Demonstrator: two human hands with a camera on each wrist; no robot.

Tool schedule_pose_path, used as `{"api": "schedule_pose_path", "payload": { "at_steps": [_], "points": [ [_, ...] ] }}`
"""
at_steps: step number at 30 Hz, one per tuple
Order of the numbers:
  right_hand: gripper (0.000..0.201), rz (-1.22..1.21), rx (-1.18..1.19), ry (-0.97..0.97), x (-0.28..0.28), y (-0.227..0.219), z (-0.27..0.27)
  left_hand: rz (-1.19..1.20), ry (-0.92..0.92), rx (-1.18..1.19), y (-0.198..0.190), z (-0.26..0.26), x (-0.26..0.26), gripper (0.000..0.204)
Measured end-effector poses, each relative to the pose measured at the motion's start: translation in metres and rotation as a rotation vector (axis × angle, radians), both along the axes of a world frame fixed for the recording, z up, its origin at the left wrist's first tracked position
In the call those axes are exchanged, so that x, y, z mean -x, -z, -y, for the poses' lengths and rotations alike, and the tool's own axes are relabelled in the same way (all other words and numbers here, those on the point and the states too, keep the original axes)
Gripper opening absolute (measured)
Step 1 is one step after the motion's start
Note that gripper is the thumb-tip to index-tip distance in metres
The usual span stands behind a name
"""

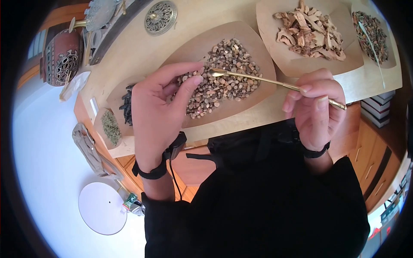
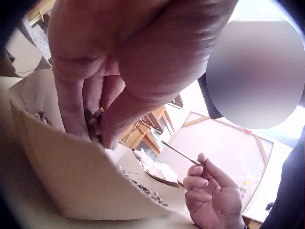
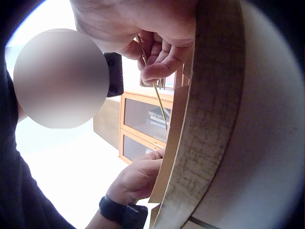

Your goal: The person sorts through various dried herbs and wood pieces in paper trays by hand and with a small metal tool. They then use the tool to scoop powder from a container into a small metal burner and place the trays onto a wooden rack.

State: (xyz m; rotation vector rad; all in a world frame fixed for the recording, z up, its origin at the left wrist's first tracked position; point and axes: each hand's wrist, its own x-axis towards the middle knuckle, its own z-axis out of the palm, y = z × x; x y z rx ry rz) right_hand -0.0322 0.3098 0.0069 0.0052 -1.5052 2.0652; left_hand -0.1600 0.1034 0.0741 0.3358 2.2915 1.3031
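Note:
A brown paper tray point(image 1: 262, 92) holds a heap of small brownish chopped pieces point(image 1: 228, 86). Over its near left part is the left hand point(image 1: 157, 107), fingers curled in among the pieces; in the left wrist view the left hand point(image 2: 109, 62) pinches a few dark pieces point(image 2: 95, 125) between thumb and fingers. The right hand point(image 1: 318, 107) holds a thin brass spoon point(image 1: 266, 80) near its end, its small bowl above the heap. In the right wrist view the right hand point(image 3: 157, 47) grips the rod point(image 3: 159, 98) between thumb and fingers.
Trays of pale dried slices point(image 1: 309, 34) and mixed dried leaves point(image 1: 372, 36) lie at the right. Dark strips point(image 1: 127, 105) and a green herb pile point(image 1: 111, 127) are at the left. Behind stand an ornate metal disc point(image 1: 160, 18) and a reddish pot point(image 1: 62, 56).

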Motion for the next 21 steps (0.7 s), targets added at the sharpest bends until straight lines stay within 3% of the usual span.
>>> {"api": "schedule_pose_path", "payload": {
  "at_steps": [11, 21],
  "points": [
    [0.024, -0.012, -0.018, -0.016, 0.000, 0.002, -0.001, 0.266, -0.095, -0.272, -0.009, 0.017, 0.001, 0.031],
    [0.025, -0.013, -0.021, -0.013, 0.000, 0.003, -0.001, 0.350, -0.015, -0.364, -0.018, 0.022, 0.000, 0.045]
  ]
}}
